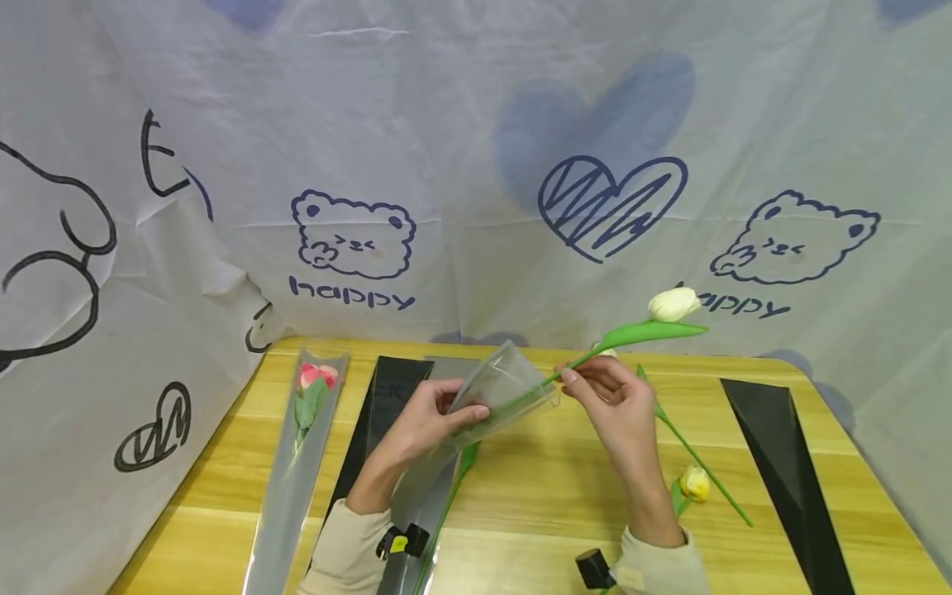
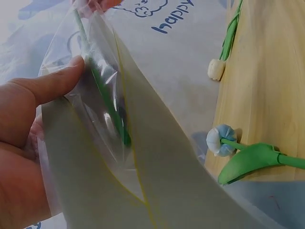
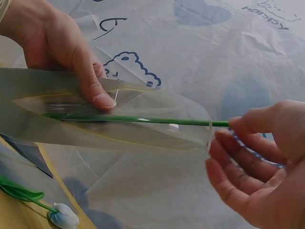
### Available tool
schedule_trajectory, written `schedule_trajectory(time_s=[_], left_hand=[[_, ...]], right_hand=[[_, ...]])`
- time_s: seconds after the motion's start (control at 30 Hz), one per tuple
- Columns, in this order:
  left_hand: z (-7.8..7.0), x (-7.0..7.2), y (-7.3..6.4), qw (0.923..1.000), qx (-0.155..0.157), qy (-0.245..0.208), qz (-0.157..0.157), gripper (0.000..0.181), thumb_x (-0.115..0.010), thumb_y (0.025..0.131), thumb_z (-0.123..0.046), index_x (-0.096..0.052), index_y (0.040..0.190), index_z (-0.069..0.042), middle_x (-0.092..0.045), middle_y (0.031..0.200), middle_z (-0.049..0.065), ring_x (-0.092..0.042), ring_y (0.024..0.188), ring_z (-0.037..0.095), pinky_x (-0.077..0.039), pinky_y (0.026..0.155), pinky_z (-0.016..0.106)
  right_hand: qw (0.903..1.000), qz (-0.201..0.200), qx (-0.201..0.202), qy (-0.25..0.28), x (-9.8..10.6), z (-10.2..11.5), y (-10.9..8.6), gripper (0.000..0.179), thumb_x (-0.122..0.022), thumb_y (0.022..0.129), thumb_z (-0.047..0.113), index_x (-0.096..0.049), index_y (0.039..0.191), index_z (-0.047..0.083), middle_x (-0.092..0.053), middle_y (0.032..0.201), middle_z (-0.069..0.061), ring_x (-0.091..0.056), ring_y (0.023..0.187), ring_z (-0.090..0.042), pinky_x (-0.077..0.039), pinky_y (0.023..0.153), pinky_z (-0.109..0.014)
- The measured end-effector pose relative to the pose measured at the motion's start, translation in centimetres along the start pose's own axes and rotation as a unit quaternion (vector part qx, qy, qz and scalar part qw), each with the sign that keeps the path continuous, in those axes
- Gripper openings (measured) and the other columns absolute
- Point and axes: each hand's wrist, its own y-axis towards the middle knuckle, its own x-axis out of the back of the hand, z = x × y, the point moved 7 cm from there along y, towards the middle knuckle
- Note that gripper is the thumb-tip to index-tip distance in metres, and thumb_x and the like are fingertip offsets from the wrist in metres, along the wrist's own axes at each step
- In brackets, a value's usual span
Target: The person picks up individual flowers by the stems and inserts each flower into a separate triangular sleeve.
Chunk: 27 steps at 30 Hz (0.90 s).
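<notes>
My left hand (image 1: 420, 426) grips a clear flower sleeve (image 1: 509, 376) with grey panels, the thumb lying on its outer side in the left wrist view. The sleeve's open mouth faces right, toward my right hand (image 1: 621, 409). Between thumb and fingers, that hand pinches the green stem of a white tulip (image 1: 673, 304). The bloom and leaf stick out beyond the right hand, up and to the right. Through the clear film, the lower stem (image 3: 143, 119) shows inside the sleeve; its end (image 2: 126, 138) sits partway down in the left wrist view.
At the left of the wooden table lies a pink tulip (image 1: 318, 380) in a sleeve. Black sleeves lie left of centre and at the right (image 1: 788, 487). A yellow tulip (image 1: 695, 483) rests near the right forearm. A blue-and-white tulip (image 2: 221, 140) also lies there.
</notes>
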Motion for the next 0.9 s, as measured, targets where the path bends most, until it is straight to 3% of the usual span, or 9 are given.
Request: schedule_trajectory(time_s=[0.17,0.43,0.67,0.77,0.9], left_hand=[[-0.2,-0.1,-0.1,1.0,0.0,-0.004,0.006,0.025,-0.076,0.094,-0.009,-0.071,0.115,0.004,-0.072,0.092,0.011,-0.063,0.076,0.018,-0.053,0.066,0.029],[-0.7,-0.5,-0.1,0.9998,-0.007,0.003,0.019,0.025,-0.077,0.093,-0.008,-0.073,0.113,0.005,-0.073,0.095,0.011,-0.063,0.077,0.016,-0.052,0.068,0.028],[-1.5,-1.3,-0.1,0.9969,-0.039,0.007,0.068,0.012,-0.075,0.094,-0.005,-0.073,0.102,0.003,-0.069,0.086,0.007,-0.059,0.071,0.016,-0.047,0.063,0.026],[-1.7,-1.7,-0.1,0.9956,-0.033,0.012,0.087,0.009,-0.074,0.095,-0.008,-0.073,0.098,0.0,-0.067,0.083,0.006,-0.057,0.069,0.018,-0.046,0.062,0.025],[-1.7,-1.9,-0.1,0.9951,-0.018,0.024,0.094,0.009,-0.075,0.095,-0.012,-0.072,0.097,-0.003,-0.066,0.083,0.006,-0.056,0.07,0.02,-0.046,0.062,0.026]], right_hand=[[0.9975,0.054,-0.001,-0.046,-0.7,-0.2,-0.1,0.011,-0.073,0.095,0.002,-0.071,0.102,-0.007,-0.072,0.113,-0.018,-0.068,0.106,-0.022,-0.057,0.085,-0.029],[0.9902,0.129,-0.03,-0.046,-1.3,-0.6,-0.4,0.014,-0.074,0.093,0.001,-0.072,0.105,-0.006,-0.069,0.123,-0.019,-0.067,0.11,-0.022,-0.058,0.085,-0.032],[0.9798,0.174,-0.059,-0.079,-1.6,-1.0,-0.4,0.013,-0.079,0.09,0.003,-0.076,0.102,-0.002,-0.073,0.108,-0.015,-0.071,0.096,-0.02,-0.058,0.081,-0.034],[0.974,0.193,-0.064,-0.1,-1.9,-1.1,-0.4,0.014,-0.08,0.09,0.008,-0.077,0.102,0.002,-0.075,0.103,-0.012,-0.071,0.096,-0.02,-0.058,0.081,-0.033],[0.9745,0.19,-0.062,-0.103,-2.1,-1.0,-0.2,0.014,-0.08,0.09,0.008,-0.077,0.102,0.001,-0.074,0.102,-0.012,-0.073,0.095,-0.021,-0.058,0.081,-0.034]])
